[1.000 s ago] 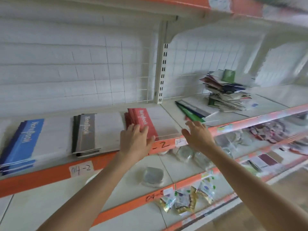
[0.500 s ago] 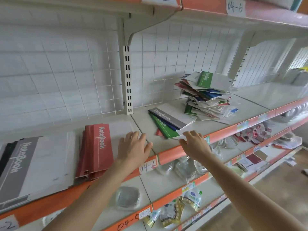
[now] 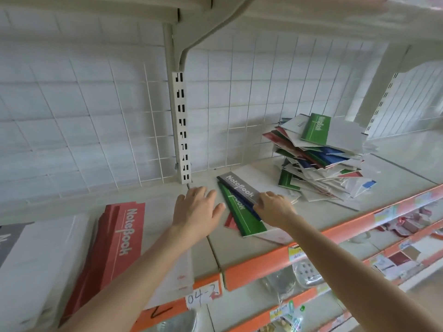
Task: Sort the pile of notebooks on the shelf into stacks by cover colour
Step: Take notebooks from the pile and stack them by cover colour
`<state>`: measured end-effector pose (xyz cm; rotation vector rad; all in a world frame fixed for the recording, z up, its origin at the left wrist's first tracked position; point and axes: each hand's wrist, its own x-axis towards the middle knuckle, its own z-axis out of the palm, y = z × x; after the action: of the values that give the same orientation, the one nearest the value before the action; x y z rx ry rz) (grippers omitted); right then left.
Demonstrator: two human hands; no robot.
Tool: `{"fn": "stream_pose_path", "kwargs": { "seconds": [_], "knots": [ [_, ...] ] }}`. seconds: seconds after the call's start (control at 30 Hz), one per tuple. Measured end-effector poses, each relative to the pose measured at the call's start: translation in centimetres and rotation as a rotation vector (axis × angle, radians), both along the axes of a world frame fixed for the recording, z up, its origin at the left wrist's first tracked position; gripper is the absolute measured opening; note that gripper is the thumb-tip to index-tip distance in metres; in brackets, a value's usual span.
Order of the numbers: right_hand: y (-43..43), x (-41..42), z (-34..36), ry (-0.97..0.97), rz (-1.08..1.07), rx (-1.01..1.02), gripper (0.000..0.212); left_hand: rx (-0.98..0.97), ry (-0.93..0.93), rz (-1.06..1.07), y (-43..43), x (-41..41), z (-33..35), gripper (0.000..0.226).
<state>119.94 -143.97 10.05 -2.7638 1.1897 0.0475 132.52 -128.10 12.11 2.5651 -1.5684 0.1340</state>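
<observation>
A messy pile of notebooks with green, blue and red covers sits at the back right of the shelf. In front of it lies a small fanned group: a grey notebook on top, with a blue notebook, a green notebook and a red corner beneath. My right hand has its fingertips curled on the near end of the grey notebook. My left hand hovers with fingers spread just left of the group. A red stack and a grey stack lie further left.
A slotted metal upright and a wire grid back the shelf. The orange shelf edge carries a handwritten label. Packaged goods lie on the lower shelves. Another shelf hangs close overhead.
Both hands moved right, away from the red stack, to the small fanned group. My right hand went from the white cover's corner onto the grey notebook. The view shifted right.
</observation>
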Motion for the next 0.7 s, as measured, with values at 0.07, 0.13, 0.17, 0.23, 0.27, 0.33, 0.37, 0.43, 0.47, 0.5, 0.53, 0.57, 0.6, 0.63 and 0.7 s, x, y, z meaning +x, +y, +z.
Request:
{"fn": "stream_pose_path", "kwargs": {
  "seconds": [0.07, 0.13, 0.17, 0.23, 0.27, 0.33, 0.37, 0.43, 0.47, 0.5, 0.53, 0.57, 0.6, 0.63, 0.7],
  "knots": [
    [-0.9, 0.6, 0.1, 0.071, 0.102, -0.029, 0.035, 0.002, 0.015, 0.019, -0.9, -0.2, 0.0, 0.048],
    [-1.3, 1.1, 0.5, 0.150, 0.185, -0.070, 0.032, -0.040, 0.076, 0.043, -1.5, -0.6, 0.2, 0.047],
    [-1.2, 1.3, 0.6, 0.184, 0.222, -0.098, 0.029, -0.068, 0.124, 0.053, -1.8, -0.8, 0.4, 0.046],
    [-0.9, 1.4, 0.8, 0.206, 0.297, -0.144, 0.027, -0.126, 0.251, 0.078, -2.5, -1.6, 0.8, 0.045],
    [-1.0, 1.3, 0.9, 0.196, 0.334, -0.165, 0.028, -0.162, 0.315, 0.098, -2.8, -2.2, 0.9, 0.044],
    [-1.3, 1.2, 1.4, 0.171, 0.370, -0.201, 0.031, -0.223, 0.429, 0.133, -3.3, -2.8, 1.1, 0.044],
    [-1.7, 1.2, 1.7, 0.164, 0.377, -0.208, 0.031, -0.245, 0.494, 0.156, -3.5, -3.2, 1.1, 0.044],
    [-2.1, 1.2, 2.5, 0.126, 0.380, -0.197, 0.030, -0.275, 0.651, 0.238, -3.8, -4.3, 1.1, 0.043],
    [-2.2, 1.2, 2.9, 0.098, 0.377, -0.169, 0.030, -0.329, 0.788, 0.308, -4.1, -4.8, 1.1, 0.041],
    [-2.1, 1.1, 3.2, 0.062, 0.375, -0.130, 0.029, -0.414, 1.001, 0.393, -4.3, -5.3, 1.0, 0.037],
    [-1.7, 1.0, 3.4, 0.019, 0.384, -0.086, 0.028, -0.506, 1.253, 0.482, -4.6, -5.8, 1.0, 0.037],
    [-1.2, 0.7, 3.6, -0.023, 0.408, -0.051, 0.027, -0.590, 1.483, 0.555, -4.7, -6.2, 1.0, 0.041],
    [-0.6, 0.3, 3.7, -0.058, 0.447, -0.027, 0.027, -0.645, 1.658, 0.597, -4.8, -6.4, 0.8, 0.048],
    [0.0, -0.1, 3.6, -0.089, 0.504, -0.011, 0.028, -0.693, 1.782, 0.606, -4.9, -6.5, 0.5, 0.052],
    [1.1, -1.2, 3.1, -0.136, 0.640, 0.012, 0.032, -0.840, 1.913, 0.611, -5.0, -6.7, 0.1, 0.051]
  ]
}}
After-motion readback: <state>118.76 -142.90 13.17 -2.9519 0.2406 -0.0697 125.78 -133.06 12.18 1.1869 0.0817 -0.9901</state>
